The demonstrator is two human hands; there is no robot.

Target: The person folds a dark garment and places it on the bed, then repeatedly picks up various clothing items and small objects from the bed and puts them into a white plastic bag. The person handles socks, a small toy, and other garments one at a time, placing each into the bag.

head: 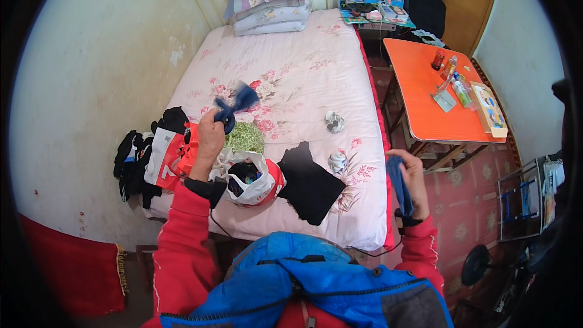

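My left hand [210, 139] grips a dark blue cloth piece [237, 105], blurred at its far end, above the bed. Off the bed's right edge, my right hand [413, 177] holds a blue cloth piece [400, 187] that hangs down; both look like socks. Below my left hand stands a white and red plastic bag [255, 191] with dark items inside. A green patterned cloth [246, 136] lies behind it. Right of the bag a black garment [312, 182] is spread flat. Two small rolled bundles, a grey-white one [334, 121] and a white-blue one [337, 161], rest farther right.
The bed [291, 59] has a floral cover and stacked pillows [271, 9]. Dark clothes [130, 159] and another red and white bag [163, 157] lie at its left edge. An orange table [410, 82] with bottles stands right, a black chair [426, 9] behind it.
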